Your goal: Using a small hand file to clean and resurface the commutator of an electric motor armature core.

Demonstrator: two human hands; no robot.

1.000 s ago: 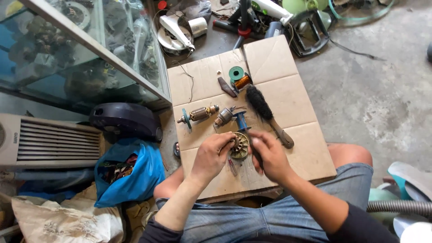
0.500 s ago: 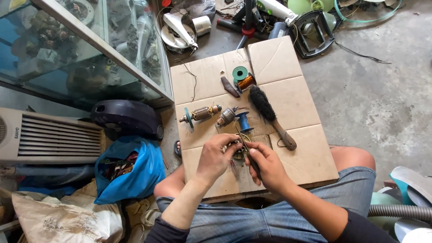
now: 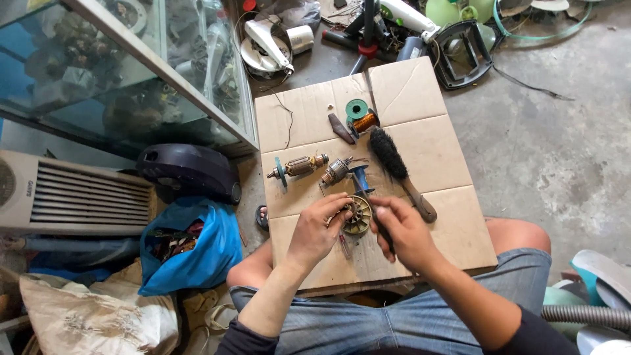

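Left hand (image 3: 321,230) is pinching the round slotted motor part (image 3: 357,215); right hand (image 3: 402,231) is closing on a dark tool (image 3: 383,231), risking slipping onto those fingers.

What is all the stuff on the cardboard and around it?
cardboard: 1, tan, on the lap
round part: 1, brass-coloured, between both hands
armatures: 2, copper and grey, mid cardboard
brush: 1, black bristles, right of armatures
wire spool: 1, green with copper wire, upper cardboard
glass case: 1, clear, top left
blue bag: 1, left of the cardboard
white vent unit: 1, far left
left hand: on the round part
right hand: holds a dark tool at the part
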